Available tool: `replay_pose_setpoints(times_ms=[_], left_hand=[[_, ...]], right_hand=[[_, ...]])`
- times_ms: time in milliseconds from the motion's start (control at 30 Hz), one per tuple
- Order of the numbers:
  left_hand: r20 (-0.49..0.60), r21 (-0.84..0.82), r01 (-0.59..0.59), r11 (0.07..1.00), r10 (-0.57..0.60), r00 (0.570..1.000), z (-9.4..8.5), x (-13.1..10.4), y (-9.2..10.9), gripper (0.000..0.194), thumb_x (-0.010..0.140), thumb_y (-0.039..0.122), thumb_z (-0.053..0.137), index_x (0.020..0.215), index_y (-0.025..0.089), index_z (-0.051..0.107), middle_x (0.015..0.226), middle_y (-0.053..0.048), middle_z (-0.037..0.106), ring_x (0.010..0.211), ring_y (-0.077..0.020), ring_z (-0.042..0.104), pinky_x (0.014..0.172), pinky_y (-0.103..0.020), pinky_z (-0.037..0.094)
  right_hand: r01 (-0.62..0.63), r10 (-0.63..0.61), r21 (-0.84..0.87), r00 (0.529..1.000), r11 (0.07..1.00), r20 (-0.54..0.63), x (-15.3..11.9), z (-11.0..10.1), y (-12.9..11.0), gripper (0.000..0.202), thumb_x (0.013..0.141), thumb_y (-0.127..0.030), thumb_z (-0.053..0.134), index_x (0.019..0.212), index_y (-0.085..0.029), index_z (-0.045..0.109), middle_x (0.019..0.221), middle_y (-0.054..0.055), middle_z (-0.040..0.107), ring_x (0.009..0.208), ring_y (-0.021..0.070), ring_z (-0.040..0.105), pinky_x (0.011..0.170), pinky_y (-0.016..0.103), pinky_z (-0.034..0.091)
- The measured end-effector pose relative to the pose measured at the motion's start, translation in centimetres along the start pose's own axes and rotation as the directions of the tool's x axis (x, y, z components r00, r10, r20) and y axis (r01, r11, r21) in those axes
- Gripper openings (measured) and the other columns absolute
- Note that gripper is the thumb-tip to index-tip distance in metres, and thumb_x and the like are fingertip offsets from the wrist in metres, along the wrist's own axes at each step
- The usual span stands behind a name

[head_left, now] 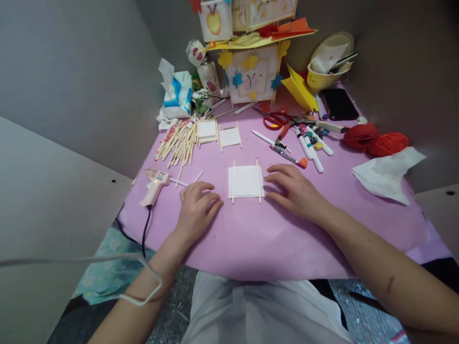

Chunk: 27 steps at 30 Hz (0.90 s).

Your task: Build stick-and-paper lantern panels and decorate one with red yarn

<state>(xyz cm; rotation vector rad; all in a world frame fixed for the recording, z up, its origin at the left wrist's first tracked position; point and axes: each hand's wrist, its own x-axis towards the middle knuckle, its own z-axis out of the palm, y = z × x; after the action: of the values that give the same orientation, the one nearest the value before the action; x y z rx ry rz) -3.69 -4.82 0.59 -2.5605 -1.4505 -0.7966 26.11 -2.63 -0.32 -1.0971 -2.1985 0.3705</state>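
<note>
A square of white paper [245,181] lies on the pink tabletop, with a thin wooden stick along its left side and another along its right. To its left rests my left hand [198,208], empty, its fingers loosely curved and apart. My right hand [294,191] is on the other side with fingers spread, the tips close to the right stick; whether they touch the paper I cannot tell. A pink hot glue gun [155,186] lies left of my left hand, its cord hanging off the front edge. Two small stick-and-paper panels, one a framed panel [207,130] and one a paper panel [230,137], lie farther back.
Loose wooden sticks [179,143] are piled at the left. Red-handled scissors [276,120], markers [313,153], red yarn [376,138] and crumpled tissue [389,174] lie to the right. A decorated paper lantern [251,76], a tissue pack [177,94], a yellow tub [324,80] and a phone [339,104] stand or lie behind.
</note>
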Motion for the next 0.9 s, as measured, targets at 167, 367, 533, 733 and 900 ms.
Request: replay_pose_setpoints(times_ms=[167, 367, 533, 733, 900], left_hand=[[-0.009, -0.003, -0.115, 0.993, 0.115, 0.993, 0.9, 0.8, 0.6, 0.004, 0.085, 0.02, 0.067, 0.089, 0.02, 0.065, 0.1, -0.006, 0.067, 0.101, -0.0234, 0.058, 0.089, -0.043, 0.038], [-0.002, -0.001, -0.148, 0.989, 0.148, 0.989, 1.4, 1.1, 0.7, 0.008, 0.084, 0.016, 0.067, 0.09, 0.02, 0.065, 0.098, -0.006, 0.068, 0.099, -0.0234, 0.059, 0.086, -0.042, 0.038], [-0.008, -0.018, -0.149, 0.989, 0.149, 0.989, 1.8, 1.3, 0.7, 0.009, 0.083, 0.014, 0.066, 0.089, 0.02, 0.062, 0.098, -0.006, 0.067, 0.1, -0.0236, 0.059, 0.087, -0.043, 0.039], [-0.007, -0.047, -0.126, 0.991, 0.126, 0.992, 2.0, 1.4, 0.6, 0.012, 0.082, 0.012, 0.065, 0.09, 0.02, 0.06, 0.101, -0.007, 0.066, 0.101, -0.0237, 0.059, 0.088, -0.043, 0.041], [-0.014, -0.105, -0.068, 0.992, 0.067, 0.998, 2.0, 1.5, 0.7, 0.012, 0.082, 0.013, 0.064, 0.088, 0.021, 0.06, 0.101, -0.007, 0.064, 0.101, -0.0235, 0.058, 0.09, -0.044, 0.043]], right_hand=[[0.026, -0.026, 0.019, 0.999, 0.999, -0.031, -0.3, -0.2, -0.2, 0.013, 0.086, -0.025, 0.064, 0.098, -0.02, 0.061, 0.11, 0.011, 0.058, 0.107, 0.0251, 0.055, 0.092, 0.044, 0.048], [0.024, -0.023, 0.057, 0.999, 0.998, -0.027, -0.1, -0.2, -0.1, 0.012, 0.086, -0.024, 0.064, 0.097, -0.02, 0.061, 0.109, 0.011, 0.058, 0.105, 0.0246, 0.055, 0.09, 0.043, 0.048], [0.016, -0.014, 0.066, 1.0, 0.998, -0.026, -0.2, -0.2, 0.0, 0.01, 0.086, -0.022, 0.063, 0.095, -0.021, 0.06, 0.108, 0.01, 0.059, 0.104, 0.025, 0.056, 0.09, 0.044, 0.048], [0.024, -0.024, 0.047, 1.0, 0.999, 0.008, 0.0, -0.1, -0.2, 0.008, 0.087, -0.021, 0.061, 0.095, -0.02, 0.061, 0.105, 0.01, 0.061, 0.101, 0.0246, 0.056, 0.088, 0.044, 0.046], [0.066, -0.064, -0.052, 0.997, 0.997, 0.035, 0.1, 0.1, -0.5, 0.007, 0.088, -0.02, 0.057, 0.092, -0.021, 0.063, 0.096, 0.009, 0.063, 0.092, 0.0239, 0.054, 0.085, 0.043, 0.043]])
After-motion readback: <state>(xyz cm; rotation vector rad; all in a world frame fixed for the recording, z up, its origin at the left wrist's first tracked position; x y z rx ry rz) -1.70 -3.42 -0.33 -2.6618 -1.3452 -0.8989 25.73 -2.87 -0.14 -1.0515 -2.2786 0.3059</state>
